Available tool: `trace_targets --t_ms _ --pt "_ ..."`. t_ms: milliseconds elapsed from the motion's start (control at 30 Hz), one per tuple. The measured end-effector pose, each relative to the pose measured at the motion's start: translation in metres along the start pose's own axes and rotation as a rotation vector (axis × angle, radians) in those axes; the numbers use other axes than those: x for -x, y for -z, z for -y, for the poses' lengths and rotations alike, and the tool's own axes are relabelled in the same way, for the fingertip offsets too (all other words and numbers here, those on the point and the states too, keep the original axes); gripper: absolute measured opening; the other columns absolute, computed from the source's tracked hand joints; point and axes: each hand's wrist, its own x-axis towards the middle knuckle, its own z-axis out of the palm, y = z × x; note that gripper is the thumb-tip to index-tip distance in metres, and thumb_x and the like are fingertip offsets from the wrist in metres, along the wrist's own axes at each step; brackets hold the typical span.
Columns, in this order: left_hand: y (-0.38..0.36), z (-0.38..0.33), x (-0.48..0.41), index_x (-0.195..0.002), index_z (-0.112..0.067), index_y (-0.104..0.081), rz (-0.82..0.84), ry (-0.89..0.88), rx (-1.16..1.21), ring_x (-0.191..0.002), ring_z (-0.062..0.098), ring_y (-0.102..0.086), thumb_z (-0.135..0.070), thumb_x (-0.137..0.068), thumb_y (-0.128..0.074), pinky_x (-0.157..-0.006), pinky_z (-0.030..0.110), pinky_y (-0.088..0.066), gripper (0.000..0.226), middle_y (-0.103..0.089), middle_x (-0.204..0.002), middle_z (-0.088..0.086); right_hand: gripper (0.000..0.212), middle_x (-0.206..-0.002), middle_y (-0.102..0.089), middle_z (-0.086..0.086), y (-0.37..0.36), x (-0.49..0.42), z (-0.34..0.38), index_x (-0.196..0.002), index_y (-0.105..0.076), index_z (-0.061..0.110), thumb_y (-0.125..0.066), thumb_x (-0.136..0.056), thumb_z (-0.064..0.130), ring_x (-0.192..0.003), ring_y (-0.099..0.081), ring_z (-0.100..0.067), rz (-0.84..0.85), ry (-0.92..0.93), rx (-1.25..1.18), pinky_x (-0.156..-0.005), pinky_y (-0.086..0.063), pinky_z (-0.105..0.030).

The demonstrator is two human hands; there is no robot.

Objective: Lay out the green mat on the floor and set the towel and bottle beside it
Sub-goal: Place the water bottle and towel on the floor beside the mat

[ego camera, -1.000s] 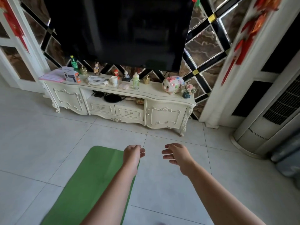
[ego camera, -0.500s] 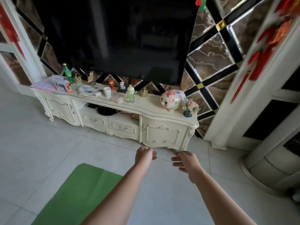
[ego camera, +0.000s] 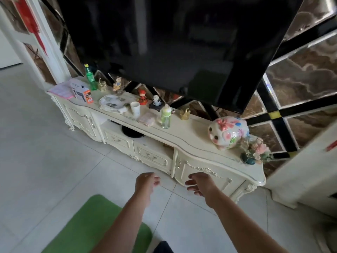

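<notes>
now left hand (ego camera: 145,183) and right hand (ego camera: 199,185) hover empty and loosely curled; best take the towel (ego camera: 146,119) and bottle (ego camera: 166,116) off the far cabinet (ego camera: 191,139).

We see the mat (ego camera: 85,227) spread on the tiled floor (ego camera: 45,152), and on the cabinet (ego camera: 191,136) a towel (ego camera: 147,119) just beside a bottle (ego camera: 165,116), a cup (ego camera: 135,109) and a piggy bank (ego camera: 228,132).

Single head cam, looks fwd & down; hands near below, TV cabinet (ego camera: 191,141) close ahead.
</notes>
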Motion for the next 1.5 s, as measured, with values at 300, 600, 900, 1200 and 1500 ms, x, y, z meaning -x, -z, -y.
trace_targets --t_ms 300,600,900,1200,1500 --pt "-0.046 -0.119 -0.137 -0.094 -0.011 -0.054 0.006 0.078 0.049 -0.079 0.019 -0.061 -0.014 -0.097 -0.041 -0.063 0.023 -0.031 0.014 -0.065 -0.093 0.007 0.023 -0.066 -0.057 -0.006 -0.003 -0.138 0.146 -0.074 -0.052 0.012 -0.041 -0.093 0.007 -0.047 -0.045 -0.015 0.034 0.065 0.046 -0.036 -0.027 -0.013" --pt "-0.123 -0.214 -0.287 -0.097 -0.007 -0.057 -0.064 0.21 0.244 -0.08 0.018 -0.062 -0.013 -0.096 -0.039 -0.063 0.025 -0.039 0.018 -0.066 -0.088 0.005 0.014 -0.075 -0.055 -0.006 -0.027 -0.318 0.269 -0.078 -0.053 0.012 -0.045 -0.09 0.012 -0.063 -0.048 -0.019 0.097 0.155 0.327 -0.053 -0.03 -0.022" --pt "-0.16 -0.271 -0.384 -0.111 -0.009 -0.049 -0.13 0.287 0.345 -0.094 0.022 -0.051 -0.021 -0.095 -0.041 -0.085 0.037 -0.039 0.021 -0.054 -0.092 0.006 0.048 -0.125 -0.046 -0.016 -0.067 -0.44 0.336 -0.129 -0.042 0.014 -0.057 -0.086 0.029 -0.102 -0.052 -0.029 0.143 0.189 0.601 -0.077 -0.043 -0.031" --pt "-0.18 -0.263 -0.443 -0.098 -0.012 -0.053 -0.092 0.351 0.398 -0.103 0.024 -0.05 -0.025 -0.096 -0.032 -0.087 0.04 -0.035 0.024 -0.053 -0.105 0.005 0.055 -0.123 -0.04 -0.014 -0.105 -0.488 0.321 -0.131 -0.037 0.02 -0.064 -0.084 0.029 -0.105 -0.057 -0.035 0.223 0.189 0.848 -0.082 -0.05 -0.035" --pt "-0.192 -0.244 -0.455 -0.088 -0.02 -0.06 -0.114 0.362 0.499 -0.101 0.021 -0.055 -0.024 -0.094 -0.035 -0.086 0.035 -0.03 0.026 -0.061 -0.098 -0.001 0.05 -0.121 -0.052 -0.012 -0.098 -0.506 0.318 -0.133 -0.046 0.025 -0.059 -0.085 0.027 -0.101 -0.06 -0.031 0.229 0.285 0.905 -0.069 -0.041 -0.024"
